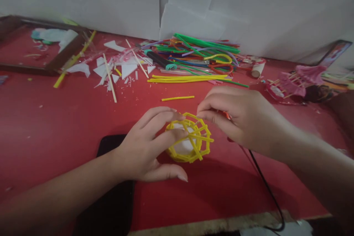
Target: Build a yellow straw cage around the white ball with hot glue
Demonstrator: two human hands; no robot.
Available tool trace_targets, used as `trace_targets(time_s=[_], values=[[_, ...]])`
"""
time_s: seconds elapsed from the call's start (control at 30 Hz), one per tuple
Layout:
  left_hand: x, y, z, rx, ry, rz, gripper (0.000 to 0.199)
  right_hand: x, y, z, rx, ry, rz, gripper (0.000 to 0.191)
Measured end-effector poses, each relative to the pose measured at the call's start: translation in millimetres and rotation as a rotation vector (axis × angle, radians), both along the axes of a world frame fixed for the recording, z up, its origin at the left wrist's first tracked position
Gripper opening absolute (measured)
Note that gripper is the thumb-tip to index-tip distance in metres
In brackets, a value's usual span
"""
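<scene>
A yellow wheel-like frame [207,149] of fuzzy craft stems, with crossed spokes over a round white base [181,143], stands on the red tabletop. My left hand [155,142] is spread over its left side. Its fingertips rest on the rim and spokes, while the thumb is apart below. At the far right of the rim, my right hand [235,114] has thumb and fingers pinched together; whatever lies between them is hidden. Something orange-red shows behind that hand, mostly covered. Beyond the frame lies a short yellow stem [177,98].
Long yellow stems [188,78], a multicoloured stem pile [204,44], scissors [221,59] and a black-and-teal tool [160,59] lie at the back. White scraps [128,70] and sticks [110,77] are left. A black phone-like slab [110,199] sits under my left forearm; a black cord [265,184] runs right.
</scene>
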State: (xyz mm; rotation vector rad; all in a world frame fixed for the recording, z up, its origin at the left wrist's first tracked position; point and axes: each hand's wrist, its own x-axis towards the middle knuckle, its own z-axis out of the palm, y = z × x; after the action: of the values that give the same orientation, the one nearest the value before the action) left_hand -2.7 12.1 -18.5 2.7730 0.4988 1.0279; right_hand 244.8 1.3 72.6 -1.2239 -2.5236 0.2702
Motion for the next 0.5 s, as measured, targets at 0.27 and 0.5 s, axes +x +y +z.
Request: trace_targets(time_s=[0.27,0.5], values=[[1,0,0.7,0.026,-0.006,0.020,0.067,10,19,-14.2,0.225,-0.208,0.382,0.037],[1,0,-0.7,0.027,-0.022,0.013,0.067,7,26,-22.6,0.273,-0.237,0.440,0.030]])
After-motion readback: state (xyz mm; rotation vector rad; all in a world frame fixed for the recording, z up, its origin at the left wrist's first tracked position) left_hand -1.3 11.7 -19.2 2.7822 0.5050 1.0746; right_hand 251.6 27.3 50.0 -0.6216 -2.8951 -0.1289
